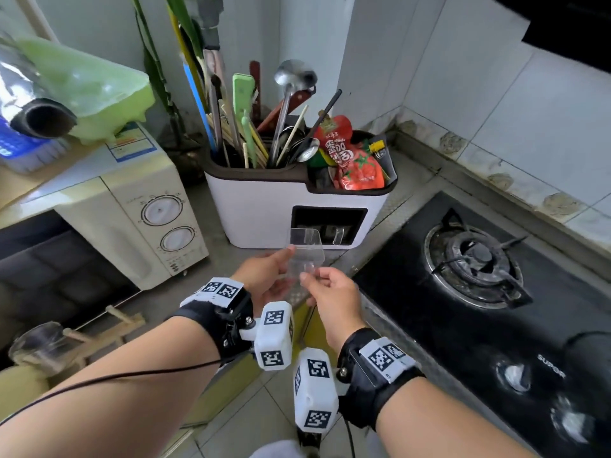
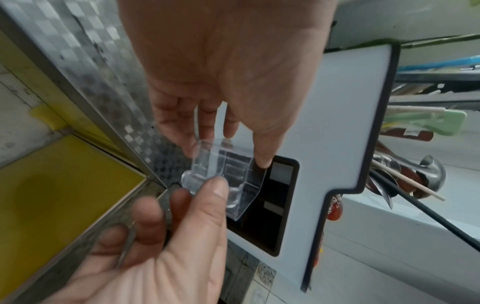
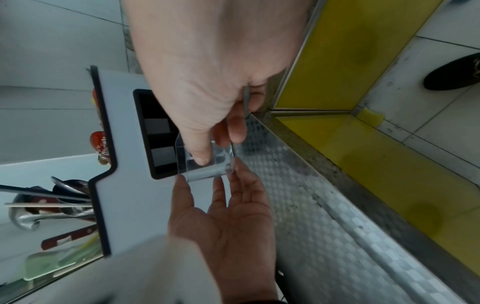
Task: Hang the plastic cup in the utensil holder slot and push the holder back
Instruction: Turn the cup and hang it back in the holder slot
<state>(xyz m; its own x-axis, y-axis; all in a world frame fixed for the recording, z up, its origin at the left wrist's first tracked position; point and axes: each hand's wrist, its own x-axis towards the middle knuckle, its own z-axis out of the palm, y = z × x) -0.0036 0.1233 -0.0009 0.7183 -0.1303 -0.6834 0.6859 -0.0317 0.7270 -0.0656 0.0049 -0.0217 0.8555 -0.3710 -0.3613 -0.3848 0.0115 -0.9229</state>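
A clear plastic cup point(image 1: 305, 256) hangs in the air just in front of the dark slot point(image 1: 327, 226) low on the white utensil holder point(image 1: 258, 209). My left hand point(image 1: 284, 261) holds the cup's left side between thumb and loosely extended fingers. From the near side, my right hand point(image 1: 310, 279) pinches the cup's lower end with thumb and forefinger. In the left wrist view the cup point(image 2: 228, 174) overlaps the slot point(image 2: 272, 205). The right wrist view shows the cup point(image 3: 205, 164) at the slot's point(image 3: 155, 133) near edge; I cannot tell whether it touches.
The holder is packed with utensils point(image 1: 284, 127) and a red sauce pouch point(image 1: 357, 157). A microwave point(image 1: 132, 219) stands to its left and a black gas stove point(image 1: 479, 259) to its right. The steel counter edge point(image 3: 298, 195) runs under my hands, with tiled walls behind.
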